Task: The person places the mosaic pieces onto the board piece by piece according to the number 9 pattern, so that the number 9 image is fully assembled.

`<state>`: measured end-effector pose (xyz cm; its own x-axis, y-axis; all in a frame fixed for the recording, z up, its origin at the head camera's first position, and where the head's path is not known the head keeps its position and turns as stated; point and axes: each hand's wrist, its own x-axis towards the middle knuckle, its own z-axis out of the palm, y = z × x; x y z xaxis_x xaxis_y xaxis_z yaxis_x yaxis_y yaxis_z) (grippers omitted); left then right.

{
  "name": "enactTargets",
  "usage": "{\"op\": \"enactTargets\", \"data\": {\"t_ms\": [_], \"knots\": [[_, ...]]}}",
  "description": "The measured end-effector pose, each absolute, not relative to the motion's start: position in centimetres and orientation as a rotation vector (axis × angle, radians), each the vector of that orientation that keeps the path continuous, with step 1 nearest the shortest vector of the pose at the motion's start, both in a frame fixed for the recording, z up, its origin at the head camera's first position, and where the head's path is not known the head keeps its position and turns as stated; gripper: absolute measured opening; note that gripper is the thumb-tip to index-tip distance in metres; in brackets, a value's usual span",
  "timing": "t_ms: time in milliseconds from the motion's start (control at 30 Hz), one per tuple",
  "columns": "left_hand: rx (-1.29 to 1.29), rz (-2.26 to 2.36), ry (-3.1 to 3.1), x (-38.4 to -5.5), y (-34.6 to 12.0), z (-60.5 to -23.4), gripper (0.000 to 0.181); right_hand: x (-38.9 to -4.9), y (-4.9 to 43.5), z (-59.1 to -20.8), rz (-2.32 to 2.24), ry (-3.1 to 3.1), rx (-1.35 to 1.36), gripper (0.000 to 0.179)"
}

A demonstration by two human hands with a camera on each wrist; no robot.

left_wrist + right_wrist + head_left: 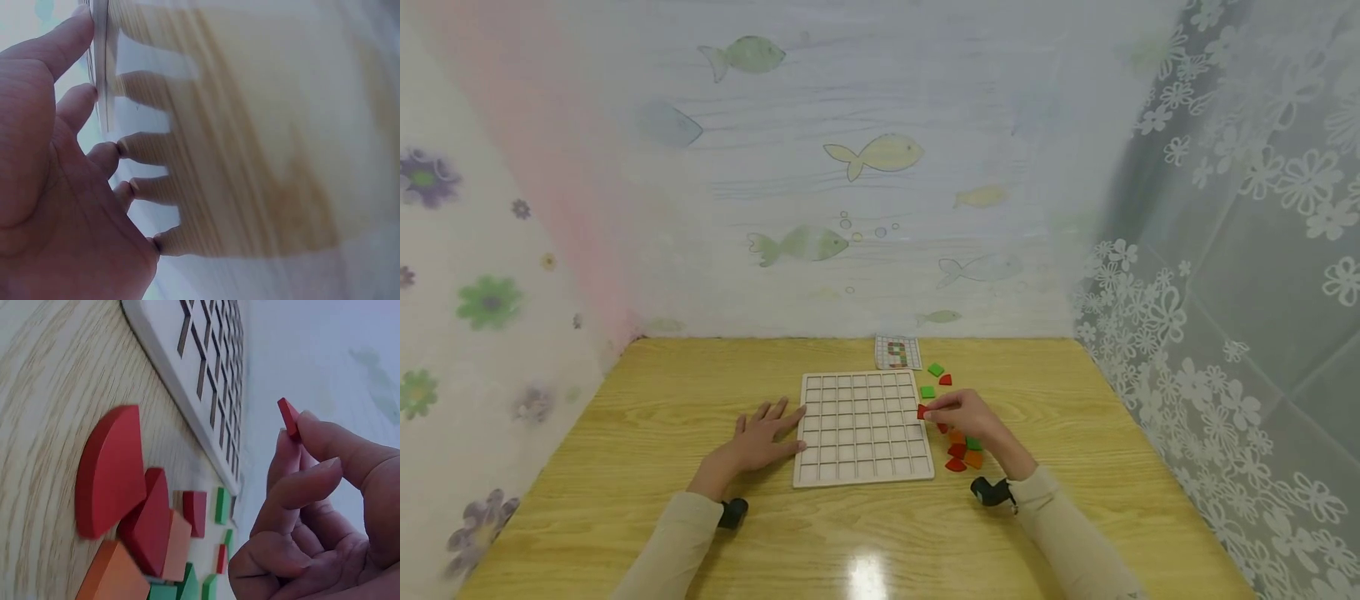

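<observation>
A white square grid board [862, 429] lies on the wooden table. Spread out beside its left edge is my left hand [760, 439], its thumb and a finger touching the rim and the other fingertips resting on the table, as the left wrist view shows. My right hand [973, 419] pinches a small red tile [289, 417] between thumb and fingertips, above the board's right edge. Below that hand sits a loose pile with a red quarter-round tile [112, 472], an orange tile [114, 575] and green tiles, partly covered by the hand in the head view.
A small printed card [898, 352] with a coloured grid pattern lies behind the board. Near it are green tiles [936, 369] and another red tile [946, 380]. A wall [880, 167] painted with fish closes off the table's far edge.
</observation>
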<state>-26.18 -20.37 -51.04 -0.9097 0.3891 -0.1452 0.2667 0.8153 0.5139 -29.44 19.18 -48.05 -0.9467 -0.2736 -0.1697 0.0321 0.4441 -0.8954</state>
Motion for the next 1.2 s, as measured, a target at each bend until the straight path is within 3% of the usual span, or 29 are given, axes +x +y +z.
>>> {"op": "enactTargets", "data": {"t_ms": [333, 800, 1200], "knots": [[0.503, 0.726, 2.765, -26.1, -20.3, -50.9, 0.073, -29.3, 16.6, -48.6, -1.571, 2.540, -0.288, 0.014], [0.507, 0.741, 2.772, -26.1, -20.3, -51.0, 0.072, -30.5, 15.1, -49.9, -1.563, 2.582, -0.283, 0.018], [0.511, 0.717, 2.783, -26.3, -20.3, -51.1, 0.073, -31.6, 14.6, -49.7, -1.602, 2.579, -0.125, 0.016]]}}
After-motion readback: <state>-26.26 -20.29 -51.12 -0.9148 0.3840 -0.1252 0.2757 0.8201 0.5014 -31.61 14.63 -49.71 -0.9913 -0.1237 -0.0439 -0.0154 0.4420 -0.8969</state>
